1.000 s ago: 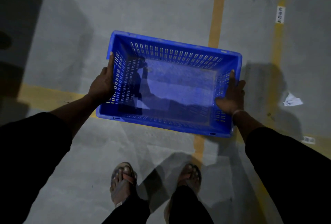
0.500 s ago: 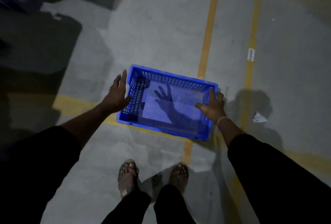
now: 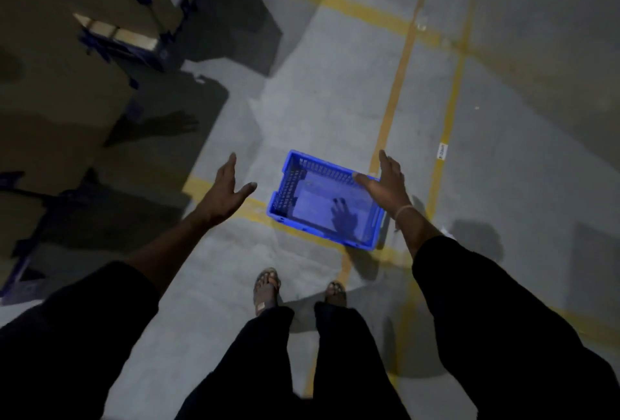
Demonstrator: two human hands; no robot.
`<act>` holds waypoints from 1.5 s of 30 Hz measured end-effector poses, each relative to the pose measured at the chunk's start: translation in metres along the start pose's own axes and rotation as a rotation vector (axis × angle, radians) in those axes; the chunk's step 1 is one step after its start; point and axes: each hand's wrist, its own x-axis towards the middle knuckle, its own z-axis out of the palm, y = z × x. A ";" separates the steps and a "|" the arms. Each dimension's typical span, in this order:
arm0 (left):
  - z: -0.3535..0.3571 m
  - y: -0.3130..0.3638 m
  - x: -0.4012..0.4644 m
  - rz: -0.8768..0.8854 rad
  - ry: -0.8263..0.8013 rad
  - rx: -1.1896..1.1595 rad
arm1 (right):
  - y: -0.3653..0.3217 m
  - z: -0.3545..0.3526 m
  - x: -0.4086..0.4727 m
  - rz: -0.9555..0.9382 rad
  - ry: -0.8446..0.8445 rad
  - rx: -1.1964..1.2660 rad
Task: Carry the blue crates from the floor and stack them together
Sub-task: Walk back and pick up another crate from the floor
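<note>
both hands [image 3: 225, 191] [image 3: 385, 181] off — crate [image 3: 322, 198] grounded

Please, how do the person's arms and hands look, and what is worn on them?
Both arms wear loose black sleeves that stop at mid-forearm. The left hand is bare, with no ring or band visible. The right hand is also bare; a thin pale band circles its wrist.

blue slotted crate [image 3: 327, 200], grey floor [image 3: 335, 101] w/ yellow lines [image 3: 396, 91]

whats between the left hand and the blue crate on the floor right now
Nothing but bare grey floor and a stretch of yellow floor line. In the head view the left hand hangs open, apart from the blue crate, with no object in the gap.
</note>
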 end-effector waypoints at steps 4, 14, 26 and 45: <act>-0.020 0.016 -0.076 -0.011 0.093 -0.156 | -0.036 -0.020 -0.044 -0.120 -0.056 -0.031; 0.000 0.015 -0.247 -0.094 0.455 -0.416 | -0.085 -0.017 -0.100 -0.435 -0.329 -0.088; 0.091 -0.006 -0.439 -0.322 0.892 -0.708 | -0.130 0.077 -0.206 -0.661 -0.698 -0.261; 0.204 -0.150 -0.836 -0.549 1.486 -0.945 | -0.124 0.345 -0.620 -1.034 -1.153 -0.575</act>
